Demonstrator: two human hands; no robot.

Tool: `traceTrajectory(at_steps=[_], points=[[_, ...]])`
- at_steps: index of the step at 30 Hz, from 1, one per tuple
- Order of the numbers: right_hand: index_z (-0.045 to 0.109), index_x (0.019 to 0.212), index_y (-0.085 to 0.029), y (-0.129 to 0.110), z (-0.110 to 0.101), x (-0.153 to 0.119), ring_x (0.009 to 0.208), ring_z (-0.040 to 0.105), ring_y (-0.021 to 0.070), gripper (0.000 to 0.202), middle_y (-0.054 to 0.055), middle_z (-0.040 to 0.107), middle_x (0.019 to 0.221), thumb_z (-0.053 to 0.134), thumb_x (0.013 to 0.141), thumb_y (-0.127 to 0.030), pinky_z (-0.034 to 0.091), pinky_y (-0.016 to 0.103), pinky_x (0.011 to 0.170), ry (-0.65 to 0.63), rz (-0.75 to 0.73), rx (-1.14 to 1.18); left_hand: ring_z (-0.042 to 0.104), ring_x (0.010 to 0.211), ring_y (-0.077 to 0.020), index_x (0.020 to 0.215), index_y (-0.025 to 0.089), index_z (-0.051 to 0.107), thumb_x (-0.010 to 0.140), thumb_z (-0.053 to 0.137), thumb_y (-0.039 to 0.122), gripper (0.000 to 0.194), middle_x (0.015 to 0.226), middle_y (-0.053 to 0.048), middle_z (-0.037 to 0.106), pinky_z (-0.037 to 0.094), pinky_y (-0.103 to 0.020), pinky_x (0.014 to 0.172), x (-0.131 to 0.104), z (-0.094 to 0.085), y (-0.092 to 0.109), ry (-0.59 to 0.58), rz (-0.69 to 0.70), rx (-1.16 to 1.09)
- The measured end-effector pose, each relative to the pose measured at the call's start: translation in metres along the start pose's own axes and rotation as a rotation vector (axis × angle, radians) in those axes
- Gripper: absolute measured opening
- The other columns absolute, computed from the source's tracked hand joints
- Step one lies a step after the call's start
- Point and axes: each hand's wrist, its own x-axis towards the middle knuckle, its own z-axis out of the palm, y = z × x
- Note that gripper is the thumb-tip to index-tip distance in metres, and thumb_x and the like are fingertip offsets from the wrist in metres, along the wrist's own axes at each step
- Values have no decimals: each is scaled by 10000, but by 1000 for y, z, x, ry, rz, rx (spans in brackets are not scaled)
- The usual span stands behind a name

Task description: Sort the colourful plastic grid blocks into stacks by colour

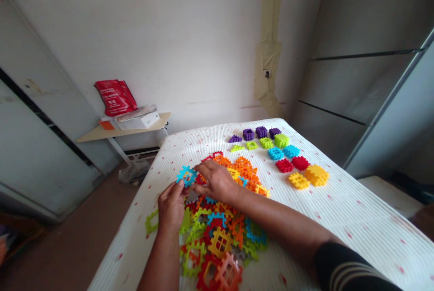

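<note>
My left hand [172, 203] pinches a blue window-shaped plastic piece [186, 176] by its lower edge, over the left side of the pile. Just right of it, my right hand [217, 182] reaches over the pile with its fingers bent, its fingertips near the blue piece; whether it grips anything is hidden. Beneath both hands spreads a mixed pile of interlocking pieces [220, 241] in green, orange, red, yellow, blue and grey. Sorted stacks stand at the right: purple [261, 132], green [281, 140], blue [291, 151], red [300, 162] and yellow [317, 175].
The pieces lie on a bed-like surface with a white dotted cover [339, 218]. Behind it at the left, a small table [90, 134] bears a red bag [115, 97] and a white box [139, 120]. A grey cabinet [352, 69] stands at the right.
</note>
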Motion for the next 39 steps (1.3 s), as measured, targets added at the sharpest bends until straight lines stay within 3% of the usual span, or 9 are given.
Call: traceTrajectory(at_steps=[7,11,14,17,20,23,27,39], points=[[551,1097,-125,-12,5,-5,929,520,237,402,127,584,990,514,854,-443,448,356,795,-4,49,-68,559,643,-143,682,124,659,619,734,320,219,672,-26,634,466,-278,601,-6,8,0,-73,-37,-46],[548,1128,-154,-3,-3,-7,957,521,227,402,110,591,1013,545,833,-427,438,358,825,18,100,16,548,603,-142,675,118,673,630,719,380,270,622,-33,629,453,-280,589,-6,6,-2,-65,-3,14],[556,1133,-169,22,-28,-11,974,517,238,396,116,592,1032,559,823,-415,428,373,830,64,224,-66,563,612,-149,743,111,703,637,695,427,333,654,-63,664,444,-273,583,-4,2,-3,-30,20,43],[597,1069,-150,62,-65,-25,968,518,260,360,135,609,1002,547,831,-415,407,382,842,96,455,-336,577,631,-155,772,120,714,635,694,414,325,665,-71,678,443,-272,587,-3,0,-4,-17,26,34],[593,1079,-147,100,-97,-52,998,514,261,367,135,624,1028,553,823,-406,395,347,840,46,752,-551,565,615,-151,756,122,717,633,693,407,310,651,-66,674,446,-277,589,-2,0,-6,-34,30,62],[581,1091,-167,124,-112,-79,1028,502,254,350,116,630,1064,529,830,-394,393,325,813,-17,955,-654,559,615,-149,756,123,719,640,689,411,312,659,-67,677,453,-282,607,-2,0,-9,-54,15,95],[592,1035,-174,137,-113,-96,1021,505,260,304,109,642,1042,507,826,-378,401,326,756,-60,1054,-698,561,629,-145,773,127,719,655,687,399,298,683,-65,683,452,-272,624,-1,-3,-13,-56,13,120],[610,1007,-169,146,-104,-99,1023,529,278,287,138,645,1008,501,829,-367,421,358,746,-104,1122,-706,561,630,-149,766,135,716,650,691,396,287,688,-59,679,456,-274,627,-1,-4,-11,-52,24,145]])
